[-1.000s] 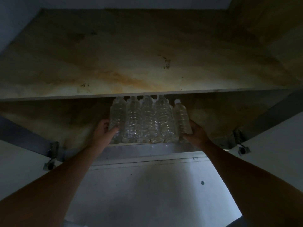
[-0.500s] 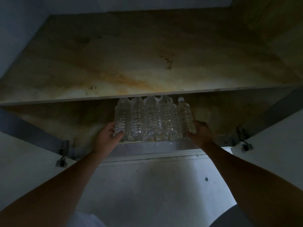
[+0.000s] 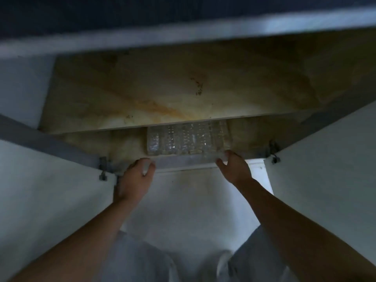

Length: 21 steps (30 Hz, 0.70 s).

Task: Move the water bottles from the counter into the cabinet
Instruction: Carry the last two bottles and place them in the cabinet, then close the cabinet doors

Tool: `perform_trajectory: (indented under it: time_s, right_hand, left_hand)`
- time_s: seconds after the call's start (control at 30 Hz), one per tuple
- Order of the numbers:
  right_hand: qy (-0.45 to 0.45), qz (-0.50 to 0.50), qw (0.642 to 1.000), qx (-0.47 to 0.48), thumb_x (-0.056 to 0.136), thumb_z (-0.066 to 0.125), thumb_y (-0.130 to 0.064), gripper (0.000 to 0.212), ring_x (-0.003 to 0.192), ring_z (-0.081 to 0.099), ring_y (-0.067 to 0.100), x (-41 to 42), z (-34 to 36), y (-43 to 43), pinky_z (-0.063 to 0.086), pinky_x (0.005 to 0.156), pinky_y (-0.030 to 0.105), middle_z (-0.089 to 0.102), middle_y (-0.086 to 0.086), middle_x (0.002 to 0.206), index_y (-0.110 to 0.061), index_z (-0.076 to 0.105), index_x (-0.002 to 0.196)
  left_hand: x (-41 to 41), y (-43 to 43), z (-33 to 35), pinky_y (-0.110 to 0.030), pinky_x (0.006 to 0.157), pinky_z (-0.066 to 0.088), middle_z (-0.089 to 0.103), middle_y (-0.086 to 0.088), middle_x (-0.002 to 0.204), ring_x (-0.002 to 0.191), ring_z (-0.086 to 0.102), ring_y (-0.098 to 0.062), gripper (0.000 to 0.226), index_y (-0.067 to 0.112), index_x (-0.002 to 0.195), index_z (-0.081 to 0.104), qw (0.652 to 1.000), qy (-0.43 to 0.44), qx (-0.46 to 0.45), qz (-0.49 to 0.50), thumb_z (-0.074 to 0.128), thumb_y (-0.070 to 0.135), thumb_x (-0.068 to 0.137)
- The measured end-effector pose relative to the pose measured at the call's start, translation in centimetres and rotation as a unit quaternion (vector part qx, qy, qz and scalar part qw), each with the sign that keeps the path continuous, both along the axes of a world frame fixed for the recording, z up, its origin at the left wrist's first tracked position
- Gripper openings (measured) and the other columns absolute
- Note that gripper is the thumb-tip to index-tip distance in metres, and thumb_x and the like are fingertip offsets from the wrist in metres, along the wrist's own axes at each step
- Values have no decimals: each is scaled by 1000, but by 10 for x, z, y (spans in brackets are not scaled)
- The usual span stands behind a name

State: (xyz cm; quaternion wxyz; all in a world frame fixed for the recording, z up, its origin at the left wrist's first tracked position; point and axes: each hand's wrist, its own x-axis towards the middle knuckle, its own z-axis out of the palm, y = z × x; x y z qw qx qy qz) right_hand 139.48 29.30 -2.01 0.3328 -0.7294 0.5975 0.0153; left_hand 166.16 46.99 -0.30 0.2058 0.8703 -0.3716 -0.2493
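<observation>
Water bottles (image 3: 187, 139) stand upright at eleven o'clock of the nearer right hand (image 3: 234, 167), which touches the end one, grip unclear; left hand (image 3: 135, 176) loose, empty.

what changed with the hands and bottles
Both hands drew back. The left hand let go of the water bottles and hangs at the front edge of the shelf; the right hand is by the rightmost base, contact unclear. The bottles stay in their row.
</observation>
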Motion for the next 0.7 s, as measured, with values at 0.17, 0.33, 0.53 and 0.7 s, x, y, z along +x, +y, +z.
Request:
perform_trajectory:
  time_s: [0.17,0.33,0.53,0.7]
  right_hand:
    - [24,75,997,5,99,52,-44,54,130,52,26,-33,154,65,44,104,36,59,6,141,-18,49,146]
    - [51,115,992,-1,99,50,-44,54,133,49,23,-59,327,109,43,103,34,57,2,143,-19,48,147]
    - [35,131,990,-44,99,50,-45,55,137,44,22,-82,487,155,45,104,38,55,1,145,-17,48,146]
    - [12,189,979,-78,100,47,-46,58,142,37,20,-90,540,192,37,111,36,49,-1,150,-17,41,149]
  left_hand:
    - [-36,45,168,-44,86,56,73,-11,114,104,67,-35,57,18,121,66,994,-59,50,-82,37,57,90]
    - [-63,73,336,-42,80,55,73,-9,112,98,70,-32,56,13,118,65,949,-175,117,-235,36,53,94]
    - [-115,97,490,-40,85,51,70,-7,115,102,65,-29,54,11,121,66,925,-233,49,-297,36,50,99]
    - [-140,124,523,-43,87,49,68,-6,120,106,62,-32,56,11,121,65,937,-236,43,-255,35,52,97]
